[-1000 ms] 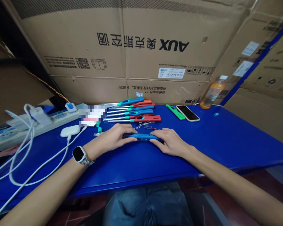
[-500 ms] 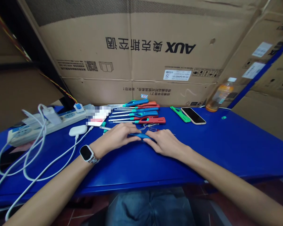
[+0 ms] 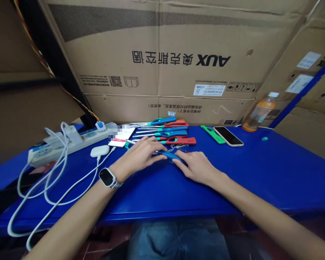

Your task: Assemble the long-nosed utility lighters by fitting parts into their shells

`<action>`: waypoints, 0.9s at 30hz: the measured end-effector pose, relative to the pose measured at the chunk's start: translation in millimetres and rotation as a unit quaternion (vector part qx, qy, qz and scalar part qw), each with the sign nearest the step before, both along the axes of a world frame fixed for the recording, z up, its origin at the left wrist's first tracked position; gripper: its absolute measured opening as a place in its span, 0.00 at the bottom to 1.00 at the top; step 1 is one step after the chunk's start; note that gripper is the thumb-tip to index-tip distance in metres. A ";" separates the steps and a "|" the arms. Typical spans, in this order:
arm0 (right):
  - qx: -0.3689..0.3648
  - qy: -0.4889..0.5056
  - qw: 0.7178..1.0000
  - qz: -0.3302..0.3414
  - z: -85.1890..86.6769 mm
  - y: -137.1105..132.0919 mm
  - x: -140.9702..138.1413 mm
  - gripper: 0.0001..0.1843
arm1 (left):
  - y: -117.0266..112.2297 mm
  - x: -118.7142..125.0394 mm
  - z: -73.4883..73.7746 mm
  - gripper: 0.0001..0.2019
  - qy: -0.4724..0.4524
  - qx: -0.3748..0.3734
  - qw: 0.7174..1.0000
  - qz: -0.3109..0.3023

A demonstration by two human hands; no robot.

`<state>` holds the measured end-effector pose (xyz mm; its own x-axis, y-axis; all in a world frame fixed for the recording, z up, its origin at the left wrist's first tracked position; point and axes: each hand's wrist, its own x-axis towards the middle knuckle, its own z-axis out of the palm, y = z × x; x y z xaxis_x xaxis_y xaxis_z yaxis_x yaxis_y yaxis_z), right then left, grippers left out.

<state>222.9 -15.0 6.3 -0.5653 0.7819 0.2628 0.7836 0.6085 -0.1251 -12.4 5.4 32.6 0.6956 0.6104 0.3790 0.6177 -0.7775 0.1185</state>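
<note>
Between my two hands is a blue long-nozzle lighter [image 3: 170, 155], held low over the table. My left hand [image 3: 144, 153], with a watch on its wrist, pinches the lighter's left part, and its fingers hide much of that end. The fingers of my right hand [image 3: 195, 165] close on the handle's right end. Just behind my hands lie small loose parts with thin wires [image 3: 176, 147]. Past them is a row of several lighters with blue or red handles, among them a red lighter [image 3: 182, 140] nearest to me, nozzles pointing left.
A green handle piece [image 3: 212, 134] lies beside a phone [image 3: 229, 136] on the blue table [image 3: 260, 173]. An orange drink bottle [image 3: 258, 113] stands at the back right. On the left are a power strip [image 3: 83, 141], white cables [image 3: 59, 203], a white case [image 3: 99, 151] and a card [image 3: 126, 134].
The whole view has shifted, so everything appears a little further right and lower. Both hands keep hold of the blue lighter, which now tilts slightly more down to the right.
</note>
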 end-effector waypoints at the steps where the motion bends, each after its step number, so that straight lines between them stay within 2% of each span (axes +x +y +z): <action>1: -0.012 0.028 1.000 -0.004 -1.0 0.8 0.0 0.15 | -0.2 -0.5 1.5 0.14 -0.014 0.026 1.000 0.008; 3: -0.073 0.118 0.990 -0.010 -3.6 2.1 0.1 0.15 | -1.4 -0.8 4.8 0.17 -0.090 0.096 0.991 0.035; 4: -0.122 0.178 0.976 -0.010 -5.0 2.4 -0.1 0.16 | -2.1 0.0 5.8 0.16 -0.158 0.129 0.977 0.058; 6: -0.229 0.302 0.925 -0.004 -7.8 2.4 -1.7 0.18 | -2.8 4.6 4.3 0.10 -0.321 0.135 0.931 0.108; 7: -0.269 0.354 0.896 0.000 -8.9 2.0 -3.3 0.19 | -2.6 8.8 1.5 0.09 -0.401 0.101 0.901 0.128; 9: -0.307 0.426 0.851 0.008 -10.9 0.5 -8.7 0.20 | -1.4 20.8 -7.8 0.13 -0.472 -0.080 0.870 0.120; 11: -0.319 0.460 0.828 0.016 -13.0 -1.2 -16.6 0.20 | -0.4 35.2 -19.1 0.17 -0.491 -0.257 0.830 0.071; 12: -0.322 0.472 0.821 0.021 -14.4 -1.8 -21.4 0.20 | -0.5 42.2 -24.2 0.18 -0.505 -0.317 0.801 0.050; 14: -0.328 0.492 0.805 0.036 -18.2 -2.0 -31.6 0.21 | -2.4 53.6 -30.8 0.21 -0.526 -0.387 0.757 0.025; 16: -0.330 0.511 0.792 0.054 -22.9 -0.4 -41.7 0.21 | -5.9 60.2 -31.5 0.23 -0.529 -0.434 0.729 0.021; 17: -0.320 0.512 0.795 0.060 -25.1 0.9 -46.1 0.21 | -7.7 61.6 -29.9 0.22 -0.535 -0.428 0.728 0.024; 19: -0.299 0.502 0.809 0.068 -27.9 3.9 -52.7 0.21 | -10.7 61.0 -24.2 0.19 -0.538 -0.374 0.755 0.029; 22: -0.292 0.471 0.829 0.073 -24.8 6.6 -54.0 0.24 | -12.5 52.9 -13.4 0.16 -0.469 -0.258 0.844 0.031; 25: -0.286 0.445 0.844 0.083 -14.4 6.4 -43.8 0.22 | -11.9 39.0 -5.1 0.13 -0.314 -0.127 0.940 0.039; 27: -0.276 0.468 0.836 0.077 -7.9 6.1 -34.2 0.22 | -11.1 29.2 -2.7 0.11 -0.239 -0.051 0.969 0.046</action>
